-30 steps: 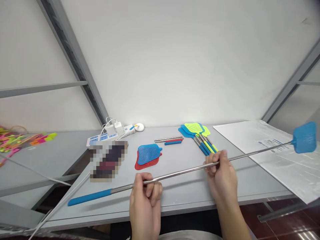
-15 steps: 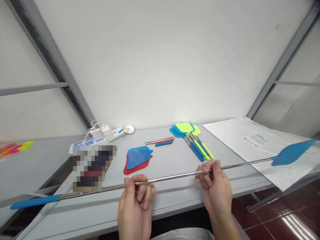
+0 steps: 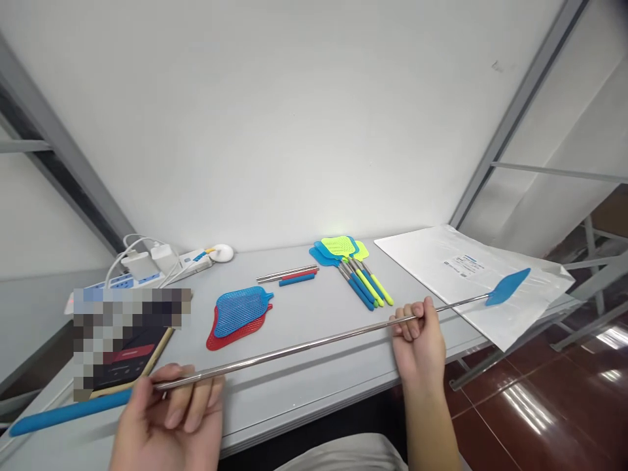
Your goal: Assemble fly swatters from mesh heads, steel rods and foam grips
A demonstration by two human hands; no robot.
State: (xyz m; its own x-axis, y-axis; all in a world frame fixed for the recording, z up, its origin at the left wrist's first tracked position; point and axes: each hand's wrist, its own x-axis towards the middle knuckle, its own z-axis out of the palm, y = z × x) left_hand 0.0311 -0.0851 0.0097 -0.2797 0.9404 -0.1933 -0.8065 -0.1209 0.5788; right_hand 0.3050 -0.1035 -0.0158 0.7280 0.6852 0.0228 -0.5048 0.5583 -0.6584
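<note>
A long telescopic fly swatter with a steel rod, a blue grip at the left end and a blue mesh head at the right end is stretched across the grey table's front. My left hand is closed round the rod near the blue grip. Closed round the rod further right is my right hand. The head hangs over a white plastic bag.
Loose blue and red swatter heads lie mid-table. Behind them are short collapsed rods and a bundle of assembled blue and yellow-green swatters. A power strip with chargers and a phone sit at left. A metal rack post stands at right.
My left hand has slid left along the rod toward the blue grip, so my hands are wider apart. The swatter head has dropped lower over the white bag. The view has turned right.
</note>
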